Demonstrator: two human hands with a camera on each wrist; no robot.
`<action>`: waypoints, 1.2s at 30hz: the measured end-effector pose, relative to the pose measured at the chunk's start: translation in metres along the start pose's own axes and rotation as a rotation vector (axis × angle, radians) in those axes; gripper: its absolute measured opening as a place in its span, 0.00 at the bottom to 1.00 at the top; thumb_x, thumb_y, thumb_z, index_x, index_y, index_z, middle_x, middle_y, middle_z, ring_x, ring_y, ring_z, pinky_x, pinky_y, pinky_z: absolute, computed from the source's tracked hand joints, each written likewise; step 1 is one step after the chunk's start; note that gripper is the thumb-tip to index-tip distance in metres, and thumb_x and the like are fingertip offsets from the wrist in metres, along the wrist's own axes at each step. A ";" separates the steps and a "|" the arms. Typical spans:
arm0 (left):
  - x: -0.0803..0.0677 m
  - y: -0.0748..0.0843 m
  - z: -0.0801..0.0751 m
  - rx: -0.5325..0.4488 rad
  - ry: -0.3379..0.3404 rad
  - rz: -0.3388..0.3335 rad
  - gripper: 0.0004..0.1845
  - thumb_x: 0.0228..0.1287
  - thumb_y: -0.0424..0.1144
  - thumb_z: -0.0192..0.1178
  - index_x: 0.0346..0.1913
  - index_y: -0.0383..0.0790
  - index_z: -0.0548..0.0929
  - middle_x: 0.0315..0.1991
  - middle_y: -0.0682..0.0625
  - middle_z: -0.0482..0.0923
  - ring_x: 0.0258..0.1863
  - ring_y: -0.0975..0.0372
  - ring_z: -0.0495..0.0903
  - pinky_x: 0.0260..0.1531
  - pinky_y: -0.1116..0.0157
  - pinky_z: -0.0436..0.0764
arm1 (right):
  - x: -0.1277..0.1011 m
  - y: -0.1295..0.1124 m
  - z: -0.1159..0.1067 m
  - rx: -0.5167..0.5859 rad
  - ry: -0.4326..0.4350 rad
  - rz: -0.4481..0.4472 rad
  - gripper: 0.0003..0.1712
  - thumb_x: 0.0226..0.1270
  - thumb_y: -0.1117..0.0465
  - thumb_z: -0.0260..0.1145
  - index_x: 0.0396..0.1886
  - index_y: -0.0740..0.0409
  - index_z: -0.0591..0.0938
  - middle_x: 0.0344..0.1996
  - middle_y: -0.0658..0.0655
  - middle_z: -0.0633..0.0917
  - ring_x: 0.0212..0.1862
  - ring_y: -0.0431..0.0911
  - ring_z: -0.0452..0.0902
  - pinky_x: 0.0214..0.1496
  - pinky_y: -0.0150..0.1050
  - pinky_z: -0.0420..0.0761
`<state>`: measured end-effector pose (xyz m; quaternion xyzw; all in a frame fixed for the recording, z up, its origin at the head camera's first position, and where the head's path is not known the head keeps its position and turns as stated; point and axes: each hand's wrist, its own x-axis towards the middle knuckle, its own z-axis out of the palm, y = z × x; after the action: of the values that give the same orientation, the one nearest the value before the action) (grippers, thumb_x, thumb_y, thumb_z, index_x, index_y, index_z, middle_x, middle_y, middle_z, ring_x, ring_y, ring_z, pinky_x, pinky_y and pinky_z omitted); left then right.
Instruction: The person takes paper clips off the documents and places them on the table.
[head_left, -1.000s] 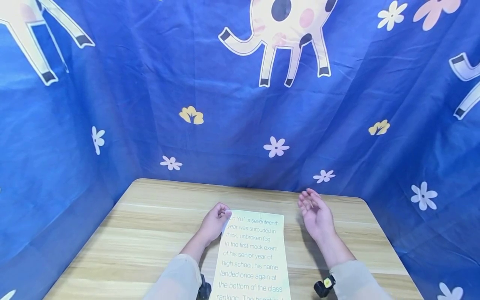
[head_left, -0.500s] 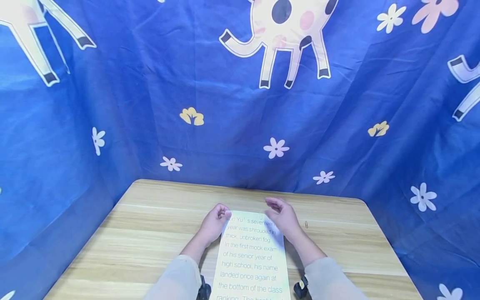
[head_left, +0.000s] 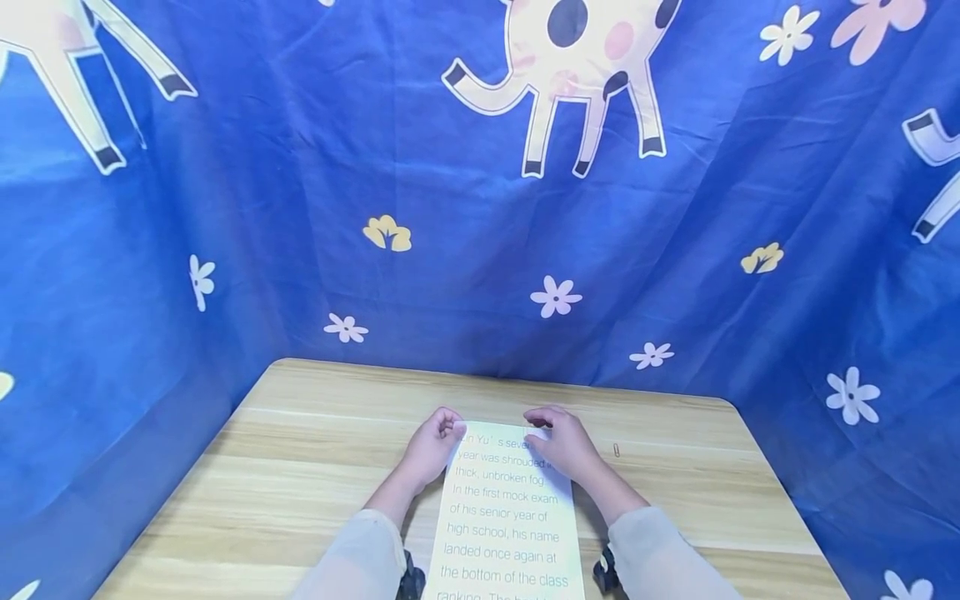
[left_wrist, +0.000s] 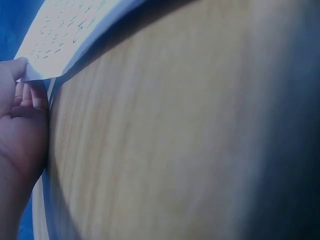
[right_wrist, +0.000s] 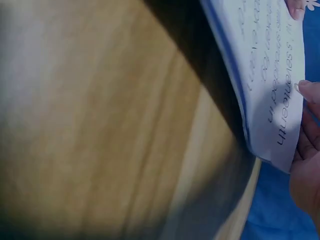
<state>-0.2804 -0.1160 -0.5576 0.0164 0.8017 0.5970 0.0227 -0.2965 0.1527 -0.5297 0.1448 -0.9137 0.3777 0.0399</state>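
Observation:
A long pale printed paper [head_left: 498, 533] is tilted up from the wooden table. My left hand [head_left: 431, 446] pinches its top left corner, thumb on the printed face and fingers curled behind, as the left wrist view shows. A small paper clip [head_left: 527, 431] sits on the paper's top edge. Right at that clip, my right hand [head_left: 566, 446] has its thumb on the front, with its fingers behind the paper in the right wrist view. The thumb [right_wrist: 309, 91] partly hides the clip.
A second, reddish paper clip [head_left: 617, 450] lies on the wooden table [head_left: 300, 467] to the right of my right hand. Blue patterned cloth [head_left: 465, 317] hangs behind the table and along both sides.
My right hand has come in from the right, where it was held palm up, to the clip on the paper's top edge. This uncovered the loose clip. My left hand keeps its corner.

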 end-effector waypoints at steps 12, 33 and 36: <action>0.000 -0.001 -0.001 -0.008 0.011 -0.001 0.06 0.82 0.41 0.60 0.51 0.41 0.80 0.40 0.49 0.81 0.39 0.61 0.80 0.42 0.68 0.80 | 0.000 0.004 0.008 -0.006 0.015 0.010 0.19 0.67 0.61 0.80 0.56 0.48 0.89 0.51 0.49 0.92 0.60 0.50 0.88 0.70 0.53 0.83; 0.001 -0.002 0.000 -0.013 0.016 -0.017 0.05 0.82 0.41 0.61 0.50 0.43 0.80 0.40 0.52 0.79 0.39 0.60 0.79 0.45 0.66 0.80 | -0.003 0.005 0.012 0.005 0.024 0.013 0.17 0.68 0.61 0.79 0.55 0.50 0.89 0.48 0.47 0.89 0.54 0.43 0.86 0.63 0.47 0.86; 0.000 -0.001 0.001 -0.007 0.017 -0.015 0.05 0.82 0.41 0.61 0.50 0.43 0.80 0.39 0.52 0.79 0.39 0.60 0.79 0.45 0.66 0.80 | -0.003 0.005 0.013 0.037 0.034 0.030 0.17 0.67 0.62 0.79 0.54 0.52 0.89 0.46 0.46 0.89 0.52 0.42 0.86 0.62 0.45 0.86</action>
<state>-0.2808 -0.1156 -0.5589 0.0054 0.7998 0.5999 0.0203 -0.2944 0.1479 -0.5427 0.1253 -0.9078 0.3975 0.0471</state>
